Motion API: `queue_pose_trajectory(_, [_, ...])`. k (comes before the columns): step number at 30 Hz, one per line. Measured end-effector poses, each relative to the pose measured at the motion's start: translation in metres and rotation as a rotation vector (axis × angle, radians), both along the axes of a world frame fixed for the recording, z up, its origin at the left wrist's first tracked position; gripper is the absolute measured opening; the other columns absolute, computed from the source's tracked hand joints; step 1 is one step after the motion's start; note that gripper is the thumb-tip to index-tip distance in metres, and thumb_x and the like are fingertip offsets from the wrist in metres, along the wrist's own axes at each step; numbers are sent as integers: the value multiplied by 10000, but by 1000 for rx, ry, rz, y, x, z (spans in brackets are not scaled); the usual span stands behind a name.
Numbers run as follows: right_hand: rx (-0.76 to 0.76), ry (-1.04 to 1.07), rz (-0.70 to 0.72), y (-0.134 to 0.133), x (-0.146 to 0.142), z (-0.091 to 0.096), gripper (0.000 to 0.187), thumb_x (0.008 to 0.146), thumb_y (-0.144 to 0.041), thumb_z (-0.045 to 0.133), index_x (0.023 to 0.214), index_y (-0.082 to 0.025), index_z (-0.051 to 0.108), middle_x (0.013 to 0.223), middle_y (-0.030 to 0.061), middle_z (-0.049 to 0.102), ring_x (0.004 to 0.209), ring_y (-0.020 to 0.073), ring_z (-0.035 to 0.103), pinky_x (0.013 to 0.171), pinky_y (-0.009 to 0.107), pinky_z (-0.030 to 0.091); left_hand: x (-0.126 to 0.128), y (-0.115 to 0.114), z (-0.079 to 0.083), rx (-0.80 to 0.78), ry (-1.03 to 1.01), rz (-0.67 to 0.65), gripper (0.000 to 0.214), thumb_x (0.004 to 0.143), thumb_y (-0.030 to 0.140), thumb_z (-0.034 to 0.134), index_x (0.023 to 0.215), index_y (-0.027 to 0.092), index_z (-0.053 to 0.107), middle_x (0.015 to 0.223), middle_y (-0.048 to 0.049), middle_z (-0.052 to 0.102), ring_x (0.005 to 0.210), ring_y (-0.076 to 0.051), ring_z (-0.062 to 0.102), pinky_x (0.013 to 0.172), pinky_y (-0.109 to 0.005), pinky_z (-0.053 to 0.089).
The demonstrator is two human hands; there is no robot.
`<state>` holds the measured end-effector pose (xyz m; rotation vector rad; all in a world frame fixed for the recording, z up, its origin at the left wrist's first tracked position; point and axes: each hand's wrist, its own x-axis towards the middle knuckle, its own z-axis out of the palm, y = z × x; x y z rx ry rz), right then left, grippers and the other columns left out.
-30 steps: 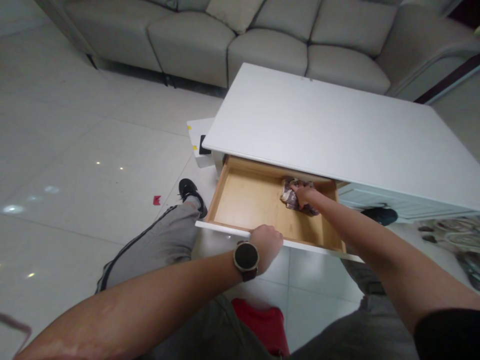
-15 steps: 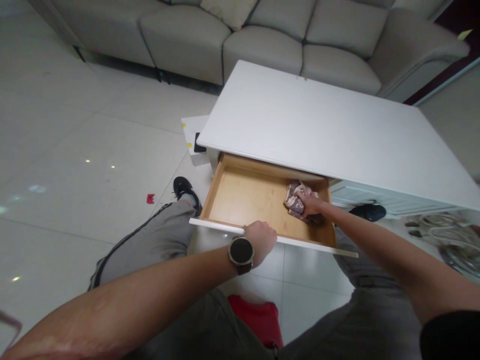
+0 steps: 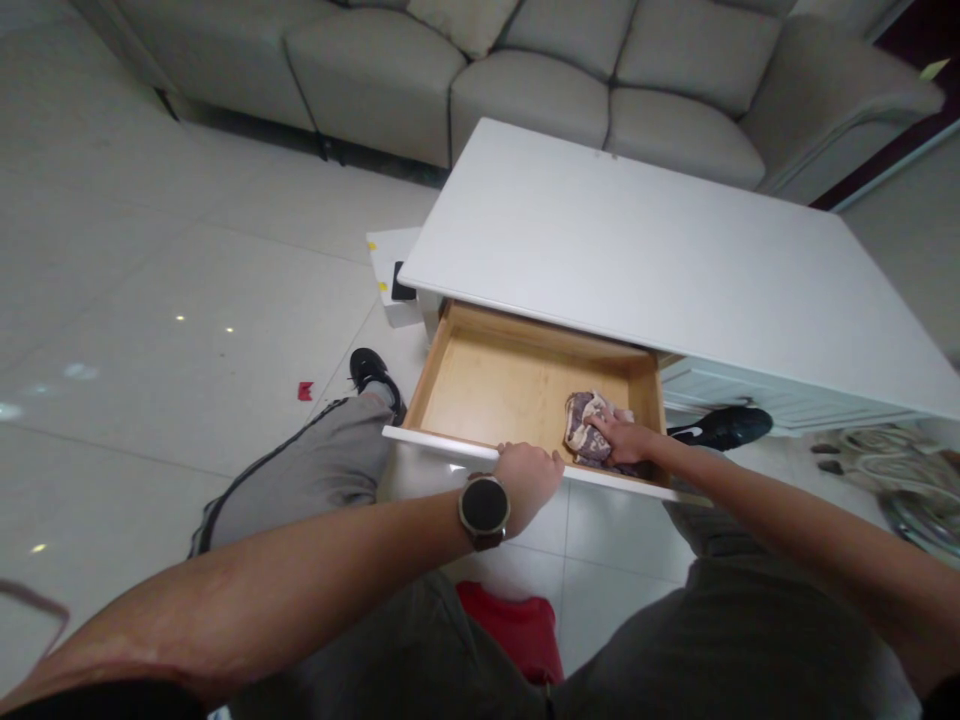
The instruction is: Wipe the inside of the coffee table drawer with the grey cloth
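A wooden drawer (image 3: pixel 495 385) with a white front stands pulled out of a white coffee table (image 3: pixel 645 250). My left hand (image 3: pixel 529 478), with a dark watch on its wrist, is closed over the drawer's front edge. Inside the drawer at the near right corner, my right hand (image 3: pixel 626 440) presses down on a crumpled purple and white cloth (image 3: pixel 585 425), fingers curled on it. The rest of the drawer bottom is bare wood.
A grey sofa (image 3: pixel 525 70) runs along the back. On the tiled floor lie a white box (image 3: pixel 390 270) left of the table, a small red scrap (image 3: pixel 304 391) and a red thing (image 3: pixel 514 630) between my legs. My black shoes (image 3: pixel 720 425) rest under the table.
My right hand has dragged the cloth from the back right of the drawer toward its front right corner. My left hand has stayed on the drawer front.
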<state>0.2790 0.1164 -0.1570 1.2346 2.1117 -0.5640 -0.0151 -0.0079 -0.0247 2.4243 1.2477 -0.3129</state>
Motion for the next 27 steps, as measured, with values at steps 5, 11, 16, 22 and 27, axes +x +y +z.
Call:
queue_pose_trajectory(5, [27, 27, 59, 2, -7, 0, 989, 621, -300, 806, 1537, -225, 438, 1613, 244, 359, 1428, 471, 400, 1102, 544, 414, 10, -23, -11, 151, -90, -34, 454, 1031, 97, 373, 1431, 88, 587, 1429, -255, 626, 1363, -369, 585, 966, -576, 573])
queue_pose_trajectory(11, [47, 35, 134, 9, -49, 7, 984, 666, -364, 838, 1552, -255, 422, 1603, 234, 368, 1423, 473, 404, 1060, 551, 460, 18, -39, -38, 197, -178, 7, 440, 1048, 160, 400, 1449, 152, 582, 1523, -209, 567, 1447, -319, 509, 1096, -616, 490])
queue_pose_trajectory(16, [44, 64, 215, 19, -110, 6, 1002, 648, -374, 868, 1545, -269, 435, 1628, 224, 334, 1442, 486, 395, 1055, 547, 474, 26, -42, -53, 162, -167, 98, 479, 1014, 185, 489, 1490, 191, 545, 1530, -207, 560, 1398, -320, 559, 1093, -601, 481])
queue_pose_trajectory(22, [55, 133, 312, 27, -191, 7, 994, 652, -417, 877, 1539, -303, 442, 1632, 192, 359, 1420, 473, 425, 1028, 543, 499, 36, -41, -53, 194, -138, 93, 429, 1021, 182, 453, 1409, 148, 633, 1487, -196, 609, 1370, -339, 575, 1053, -566, 494])
queue_pose_trajectory(27, [46, 157, 299, 22, -256, 4, 1001, 679, -488, 868, 1554, -327, 411, 1662, 167, 344, 1468, 472, 377, 1063, 553, 479, 43, -42, -46, 175, -77, 11, 411, 1024, 143, 430, 1345, 62, 673, 1484, -188, 615, 1392, -322, 553, 1042, -468, 499])
